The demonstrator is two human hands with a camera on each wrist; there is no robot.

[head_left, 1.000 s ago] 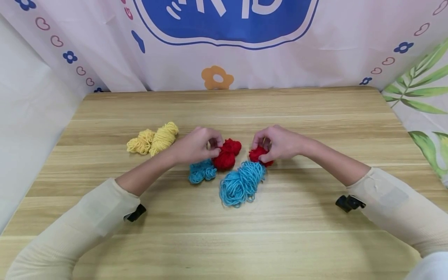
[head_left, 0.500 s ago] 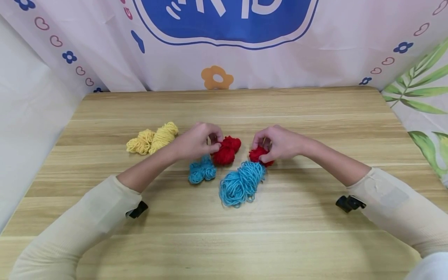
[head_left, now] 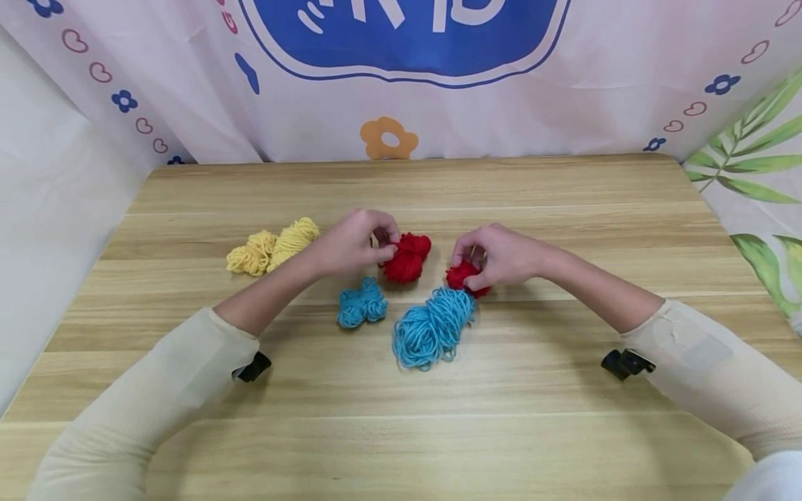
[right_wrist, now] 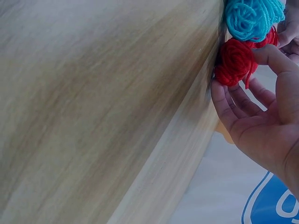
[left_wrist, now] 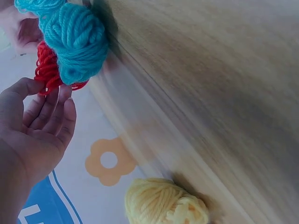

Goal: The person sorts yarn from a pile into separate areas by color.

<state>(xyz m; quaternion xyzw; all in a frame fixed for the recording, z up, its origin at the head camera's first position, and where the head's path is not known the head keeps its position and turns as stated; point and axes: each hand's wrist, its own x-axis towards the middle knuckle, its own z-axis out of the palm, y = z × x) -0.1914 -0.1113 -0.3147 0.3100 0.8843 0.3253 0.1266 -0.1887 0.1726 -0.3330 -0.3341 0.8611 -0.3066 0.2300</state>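
My left hand [head_left: 357, 243] pinches the left side of a red yarn bundle [head_left: 407, 259] near the middle of the table. To its right, my right hand [head_left: 501, 257] grips a smaller red yarn bundle [head_left: 459, 275] between thumb and fingers. Just in front of that one lies a large light-blue yarn skein [head_left: 432, 330], its upper end right at the red yarn. A small blue yarn bundle [head_left: 362, 305] sits below my left hand. In the right wrist view, thumb and fingertips close round the red yarn [right_wrist: 233, 60]; in the left wrist view, blue yarn [left_wrist: 77, 42] partly covers the red yarn [left_wrist: 46, 67].
Two yellow yarn bundles [head_left: 272, 249] lie side by side left of my left hand, partly behind the forearm. The wooden table [head_left: 401, 431] ends at the back against a printed cloth [head_left: 501, 118]. Small black cameras sit under both sleeves.
My left hand has shifted the red yarn bundle a little toward the back of the table, away from the small blue bundle, which now shows fully. My right hand has stayed in place.
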